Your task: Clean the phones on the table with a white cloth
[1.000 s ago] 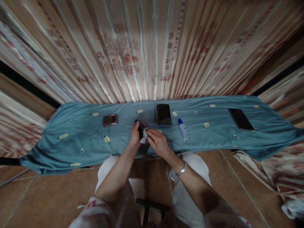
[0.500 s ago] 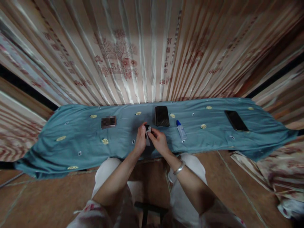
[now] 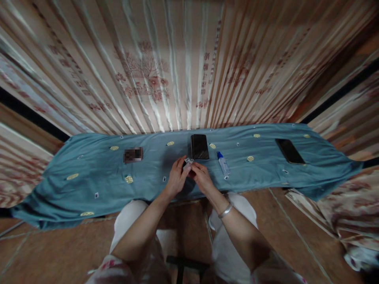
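Observation:
Over the cloth-covered surface, my left hand (image 3: 177,177) and my right hand (image 3: 201,177) meet at the fingertips. Between them is a small light grey and black thing (image 3: 188,161), too blurred for me to tell its kind. The fingers of both hands are closed on it and partly hide it. Just beyond my fingers lies a black rectangular case or wallet (image 3: 200,147). A clear bottle with a blue cap (image 3: 224,164) lies on its side to the right of my right hand.
A blue-green patterned cloth (image 3: 151,169) covers the long low surface. A dark phone (image 3: 290,151) rests toward its right end, and a pixelated dark object (image 3: 133,155) lies at left. A pleated curtain (image 3: 177,71) hangs behind. My knees are close to the front edge.
The small thing has been turned, and more of its light part faces up. My left hand has rolled over it, with my right fingers drawn closer. The view has shifted slightly.

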Tool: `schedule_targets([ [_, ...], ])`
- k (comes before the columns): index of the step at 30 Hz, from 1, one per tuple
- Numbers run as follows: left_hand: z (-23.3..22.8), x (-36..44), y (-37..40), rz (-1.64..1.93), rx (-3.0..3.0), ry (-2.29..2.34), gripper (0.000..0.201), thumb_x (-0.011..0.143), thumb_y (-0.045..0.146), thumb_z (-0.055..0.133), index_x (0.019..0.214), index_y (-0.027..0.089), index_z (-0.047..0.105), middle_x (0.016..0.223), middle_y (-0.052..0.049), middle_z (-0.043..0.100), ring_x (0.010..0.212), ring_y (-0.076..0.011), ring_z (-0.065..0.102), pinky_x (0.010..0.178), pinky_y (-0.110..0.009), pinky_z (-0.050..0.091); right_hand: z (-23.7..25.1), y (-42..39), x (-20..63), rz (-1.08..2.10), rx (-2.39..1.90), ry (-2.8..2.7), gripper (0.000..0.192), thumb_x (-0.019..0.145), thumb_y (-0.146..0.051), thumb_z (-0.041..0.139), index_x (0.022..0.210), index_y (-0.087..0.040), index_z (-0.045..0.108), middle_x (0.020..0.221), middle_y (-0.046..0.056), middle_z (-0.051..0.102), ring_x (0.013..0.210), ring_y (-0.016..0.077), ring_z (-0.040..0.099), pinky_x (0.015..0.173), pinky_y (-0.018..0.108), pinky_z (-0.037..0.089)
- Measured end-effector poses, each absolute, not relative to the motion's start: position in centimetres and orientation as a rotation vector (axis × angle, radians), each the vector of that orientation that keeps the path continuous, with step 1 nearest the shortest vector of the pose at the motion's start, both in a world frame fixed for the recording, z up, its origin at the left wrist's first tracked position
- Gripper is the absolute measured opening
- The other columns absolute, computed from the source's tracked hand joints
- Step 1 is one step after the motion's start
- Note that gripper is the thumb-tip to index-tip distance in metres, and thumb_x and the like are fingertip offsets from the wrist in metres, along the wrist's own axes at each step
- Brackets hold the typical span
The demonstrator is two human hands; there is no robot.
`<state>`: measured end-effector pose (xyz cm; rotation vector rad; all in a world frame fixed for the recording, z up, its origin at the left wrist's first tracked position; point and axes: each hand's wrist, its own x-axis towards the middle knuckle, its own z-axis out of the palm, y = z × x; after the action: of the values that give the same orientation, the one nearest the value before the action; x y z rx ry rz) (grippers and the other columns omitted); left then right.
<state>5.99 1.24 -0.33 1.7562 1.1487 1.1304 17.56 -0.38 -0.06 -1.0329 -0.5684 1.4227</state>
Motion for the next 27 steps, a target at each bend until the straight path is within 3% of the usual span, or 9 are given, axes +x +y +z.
schedule_targets([
  [6, -0.1, 5.7, 1.1, 0.975, 2.021, 1.142, 0.073, 0.073, 0.054, 0.067, 0.132, 0.014, 0.050, 0.132, -0.020, 0.051, 0.124, -0.0323, 0.047, 0.107, -0.049, 0.035, -0.1, -0.6, 18.3, 1.464, -1.020, -0.541, 0.024, 0.055, -0.038, 0.078, 0.063, -0.019, 0.065, 0.064, -0.002, 0.064, 0.060, 0.0123, 0.056, 0.056, 0.023, 0.045],
  [15, -0.8, 5.3, 1.3, 1.026, 1.930, 1.066, 0.059, 0.085, 0.054, 0.051, 0.131, 0.018, 0.054, 0.131, -0.017, 0.053, 0.122, -0.0292, 0.050, 0.107, -0.047, 0.035, -0.2, -0.7, 18.5, 1.438, -1.102, -0.542, 0.027, 0.056, -0.043, 0.076, 0.058, -0.018, 0.064, 0.056, -0.002, 0.061, 0.053, 0.0109, 0.053, 0.054, 0.024, 0.044],
  [18, -0.7, 5.2, 1.1, 0.981, 2.064, 1.058, 0.066, 0.081, 0.057, 0.055, 0.133, 0.016, 0.051, 0.130, -0.019, 0.051, 0.123, -0.0310, 0.048, 0.107, -0.049, 0.036, -0.2, -0.7, 18.7, 1.442, -1.109, -0.512, 0.025, 0.056, -0.041, 0.076, 0.057, -0.018, 0.065, 0.054, -0.002, 0.061, 0.051, 0.0105, 0.052, 0.049, 0.023, 0.041],
  [23, -0.6, 5.2, 0.6, 0.891, 2.307, 1.059, 0.079, 0.072, 0.057, 0.066, 0.138, 0.018, 0.046, 0.132, -0.019, 0.048, 0.121, -0.0337, 0.048, 0.103, -0.053, 0.039, -0.4, -0.7, 19.1, 1.468, -1.100, -0.500, 0.025, 0.053, -0.039, 0.078, 0.062, -0.018, 0.069, 0.059, -0.001, 0.066, 0.055, 0.0127, 0.057, 0.054, 0.025, 0.048],
  [27, -1.1, 5.2, 0.2, 0.877, 2.387, 1.058, 0.080, 0.074, 0.053, 0.067, 0.142, 0.020, 0.039, 0.133, -0.019, 0.047, 0.120, -0.0335, 0.048, 0.102, -0.053, 0.040, -0.4, -0.6, 19.4, 1.498, -1.104, -0.494, 0.030, 0.047, -0.040, 0.082, 0.060, -0.018, 0.068, 0.057, -0.002, 0.065, 0.052, 0.0115, 0.056, 0.051, 0.023, 0.047],
])
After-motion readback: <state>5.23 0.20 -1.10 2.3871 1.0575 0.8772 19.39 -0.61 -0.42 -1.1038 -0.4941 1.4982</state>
